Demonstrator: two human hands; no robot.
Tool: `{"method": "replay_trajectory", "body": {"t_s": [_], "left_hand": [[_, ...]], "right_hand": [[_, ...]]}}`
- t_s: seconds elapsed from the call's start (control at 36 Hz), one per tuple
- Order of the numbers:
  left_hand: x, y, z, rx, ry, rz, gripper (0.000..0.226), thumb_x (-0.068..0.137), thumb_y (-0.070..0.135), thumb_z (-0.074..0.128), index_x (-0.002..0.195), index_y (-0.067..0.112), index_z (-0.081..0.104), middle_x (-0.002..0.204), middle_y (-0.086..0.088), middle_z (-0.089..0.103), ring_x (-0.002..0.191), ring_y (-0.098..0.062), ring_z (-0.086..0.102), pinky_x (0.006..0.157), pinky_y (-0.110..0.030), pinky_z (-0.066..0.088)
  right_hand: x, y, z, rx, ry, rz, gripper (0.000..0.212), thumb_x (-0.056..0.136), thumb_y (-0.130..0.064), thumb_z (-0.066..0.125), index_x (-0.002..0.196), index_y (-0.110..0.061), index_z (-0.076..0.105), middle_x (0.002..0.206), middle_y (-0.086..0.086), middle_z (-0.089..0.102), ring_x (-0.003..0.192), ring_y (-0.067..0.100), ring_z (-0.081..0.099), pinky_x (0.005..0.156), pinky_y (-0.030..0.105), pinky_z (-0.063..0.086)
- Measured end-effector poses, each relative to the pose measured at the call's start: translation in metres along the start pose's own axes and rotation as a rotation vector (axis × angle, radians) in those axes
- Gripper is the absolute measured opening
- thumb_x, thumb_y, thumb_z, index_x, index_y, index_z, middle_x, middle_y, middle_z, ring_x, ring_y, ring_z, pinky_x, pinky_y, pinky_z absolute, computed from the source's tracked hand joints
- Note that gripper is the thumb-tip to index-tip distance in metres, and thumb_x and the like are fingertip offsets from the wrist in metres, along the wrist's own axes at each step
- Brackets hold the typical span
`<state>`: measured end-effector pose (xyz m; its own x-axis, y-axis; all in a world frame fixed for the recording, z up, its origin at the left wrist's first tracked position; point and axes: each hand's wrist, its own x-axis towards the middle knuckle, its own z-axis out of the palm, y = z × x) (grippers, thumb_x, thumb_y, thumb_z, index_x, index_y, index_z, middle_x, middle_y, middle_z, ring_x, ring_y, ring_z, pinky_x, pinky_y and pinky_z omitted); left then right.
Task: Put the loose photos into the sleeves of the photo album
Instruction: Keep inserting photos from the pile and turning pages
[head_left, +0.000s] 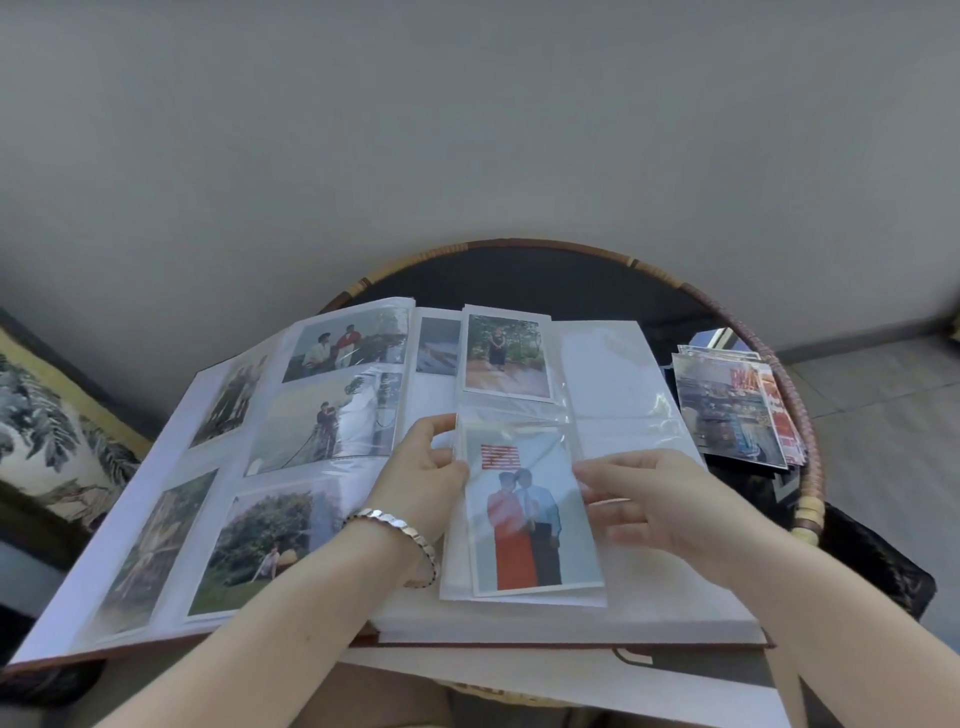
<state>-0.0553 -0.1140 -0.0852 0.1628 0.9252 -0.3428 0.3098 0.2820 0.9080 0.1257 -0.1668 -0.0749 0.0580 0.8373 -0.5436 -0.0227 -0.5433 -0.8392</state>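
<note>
Looking down from the head view, a round table (810, 415) with a woven cane rim and a dark top stands against a plain grey wall (467, 130). Tiled floor (883, 405) shows at right and a leaf-print cushion (47, 431) at left. An open photo album (311, 467) covers most of the table, its left page filled with prints under clear plastic. A stack of loose photos (727, 410) lies on the table just beside the album's right edge. On the right-hand page an upper photo (506, 353) of a standing figure sits in its pocket. Below it, a portrait photo of two people (524, 514) lies in the lower sleeve (519, 421), clear film over it. The left hand (426, 478), a metal bracelet (400, 530) at the wrist, has a narrow grip: thumb and curled fingers pinch the sleeve's left edge near its top. The right hand (654, 499) has a wide grip, with its fingers nearly straight and their tips touching the right edge of the two-person photo. Whether its thumb lies beneath the sheet cannot be told.
</note>
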Motion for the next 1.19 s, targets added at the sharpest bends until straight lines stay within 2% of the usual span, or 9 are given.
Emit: {"method": "replay_trajectory", "body": {"t_s": [0.08, 0.25, 0.42, 0.53, 0.75, 0.86, 0.94, 1.03, 1.19], "left_hand": [[-0.001, -0.001, 0.0, -0.035, -0.014, -0.006, 0.039, 0.092, -0.006, 0.044, 0.094, 0.032, 0.05, 0.102, -0.026, 0.067, 0.087, -0.038, 0.06, 0.088, -0.06, 0.047], [-0.002, 0.002, -0.003, -0.114, -0.037, -0.021, 0.041, 0.092, -0.008, 0.042, 0.092, 0.033, 0.051, 0.102, -0.027, 0.065, 0.093, -0.042, 0.06, 0.091, -0.057, 0.047], [0.002, 0.0, -0.003, -0.13, -0.028, -0.022, 0.042, 0.093, -0.008, 0.041, 0.091, 0.032, 0.051, 0.088, -0.01, 0.069, 0.09, -0.04, 0.062, 0.088, -0.058, 0.048], [0.0, 0.001, -0.003, -0.132, -0.017, -0.019, 0.041, 0.092, -0.007, 0.042, 0.091, 0.034, 0.052, 0.089, -0.016, 0.069, 0.084, -0.035, 0.058, 0.088, -0.059, 0.047], [-0.002, 0.001, -0.006, -0.133, -0.021, 0.004, 0.039, 0.094, -0.004, 0.042, 0.093, 0.033, 0.052, 0.098, -0.02, 0.069, 0.082, -0.033, 0.06, 0.085, -0.055, 0.048], [-0.001, -0.001, -0.006, -0.117, -0.025, 0.02, 0.037, 0.095, -0.001, 0.043, 0.094, 0.036, 0.051, 0.093, -0.011, 0.071, 0.084, -0.033, 0.064, 0.084, -0.05, 0.051], [-0.001, -0.002, -0.006, -0.114, -0.012, 0.023, 0.038, 0.096, 0.0, 0.04, 0.092, 0.037, 0.05, 0.084, 0.0, 0.071, 0.078, -0.024, 0.065, 0.079, -0.042, 0.053], [0.0, -0.002, -0.006, -0.115, 0.01, 0.028, 0.037, 0.098, 0.003, 0.038, 0.093, 0.038, 0.05, 0.087, 0.0, 0.071, 0.072, -0.018, 0.064, 0.07, -0.034, 0.052], [-0.001, -0.003, -0.005, -0.146, 0.013, 0.012, 0.037, 0.099, 0.003, 0.037, 0.092, 0.036, 0.052, 0.088, -0.002, 0.072, 0.086, -0.026, 0.067, 0.084, -0.043, 0.053]], "right_hand": [[0.006, -0.001, 0.002, -0.004, 0.057, 0.001, 0.015, 0.083, -0.017, 0.068, 0.093, -0.005, 0.069, 0.083, 0.011, 0.071, 0.062, 0.014, 0.066, 0.052, 0.02, 0.052], [0.008, -0.003, 0.002, -0.023, 0.115, -0.014, 0.011, 0.079, -0.009, 0.072, 0.086, -0.001, 0.069, 0.073, 0.01, 0.072, 0.056, 0.012, 0.066, 0.049, 0.019, 0.051], [0.007, -0.007, 0.001, -0.059, 0.09, -0.016, 0.007, 0.078, -0.006, 0.072, 0.077, 0.0, 0.069, 0.066, 0.01, 0.069, 0.052, 0.012, 0.065, 0.049, 0.018, 0.051], [0.003, -0.012, -0.001, -0.102, 0.046, 0.032, 0.01, 0.077, -0.005, 0.073, 0.083, 0.002, 0.068, 0.079, 0.017, 0.072, 0.06, 0.015, 0.068, 0.052, 0.019, 0.053], [-0.008, -0.008, 0.001, -0.103, -0.009, 0.113, 0.016, 0.074, -0.011, 0.076, 0.084, 0.0, 0.071, 0.08, 0.013, 0.073, 0.064, 0.016, 0.07, 0.051, 0.019, 0.051], [-0.011, -0.006, 0.001, -0.07, -0.044, 0.138, 0.016, 0.075, -0.011, 0.074, 0.086, 0.001, 0.072, 0.083, 0.015, 0.073, 0.068, 0.018, 0.071, 0.052, 0.019, 0.052], [-0.013, -0.007, 0.003, -0.031, -0.099, 0.174, 0.018, 0.079, -0.008, 0.07, 0.093, 0.004, 0.071, 0.088, 0.018, 0.072, 0.073, 0.021, 0.071, 0.053, 0.02, 0.053], [-0.012, -0.01, 0.004, 0.044, -0.152, 0.209, 0.021, 0.081, -0.005, 0.067, 0.099, 0.007, 0.069, 0.093, 0.02, 0.071, 0.076, 0.023, 0.072, 0.053, 0.02, 0.054], [-0.012, -0.011, 0.007, -0.044, -0.15, 0.19, 0.022, 0.08, -0.009, 0.07, 0.097, 0.004, 0.069, 0.089, 0.016, 0.073, 0.074, 0.02, 0.072, 0.052, 0.019, 0.052]]}}
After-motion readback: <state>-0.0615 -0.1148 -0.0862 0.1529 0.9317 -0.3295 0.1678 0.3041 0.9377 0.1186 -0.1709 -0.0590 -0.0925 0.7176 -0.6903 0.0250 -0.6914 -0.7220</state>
